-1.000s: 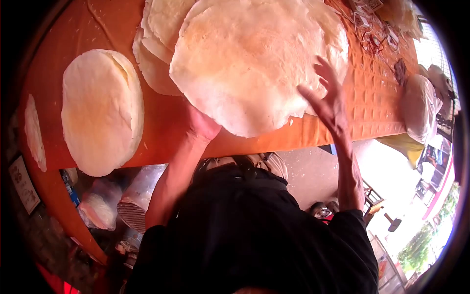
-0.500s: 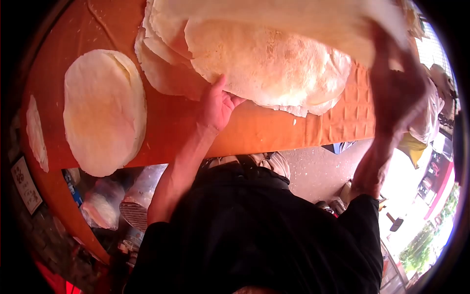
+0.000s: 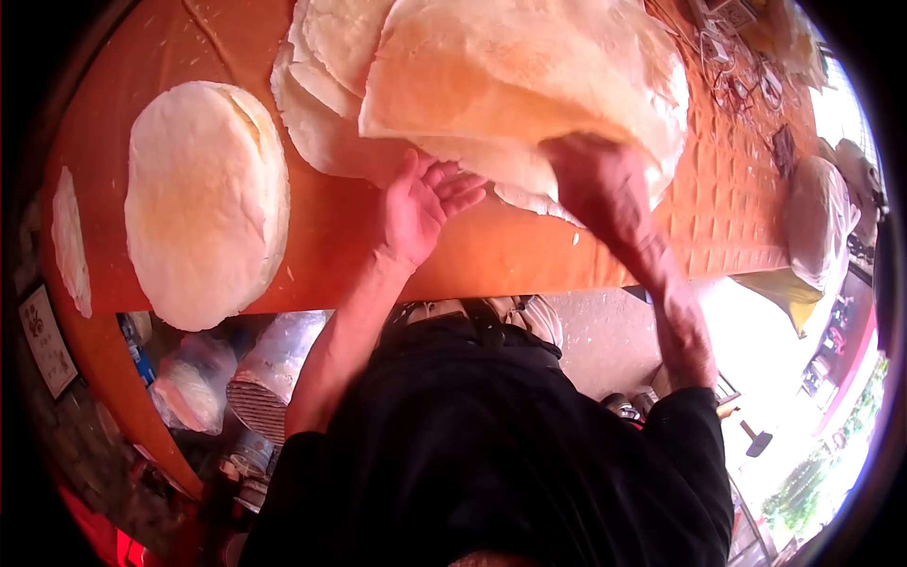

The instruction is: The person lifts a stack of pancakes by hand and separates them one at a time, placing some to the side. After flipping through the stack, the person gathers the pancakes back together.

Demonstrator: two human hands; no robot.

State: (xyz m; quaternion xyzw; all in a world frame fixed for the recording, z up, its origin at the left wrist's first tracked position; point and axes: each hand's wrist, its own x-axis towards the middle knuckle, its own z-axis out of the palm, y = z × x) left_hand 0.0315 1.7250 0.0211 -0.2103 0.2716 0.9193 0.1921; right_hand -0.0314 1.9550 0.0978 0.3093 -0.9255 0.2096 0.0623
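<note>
Thin, pale sheets of flatbread [image 3: 501,71] lie overlapped in a loose pile at the top middle of the orange table. At the pile's near edge is my left hand [image 3: 422,208], palm up with its fingers apart, holding nothing. Over the pile's near right edge, my right hand [image 3: 605,184] touches the top sheet; its fingertips are blurred and hidden, so its grip is unclear. A separate stack of oval flatbreads [image 3: 203,203] rests on the left of the table.
The orange table [image 3: 350,255] has another flat piece [image 3: 71,241] at its far left. Cables [image 3: 732,80] lie at the back right, near a wrapped bundle [image 3: 814,217]. Below the table are plastic bags [image 3: 196,383].
My right hand has moved left and down from the raised sheet, which now lies lower over the pile. My left hand's fingers have spread at the near edge.
</note>
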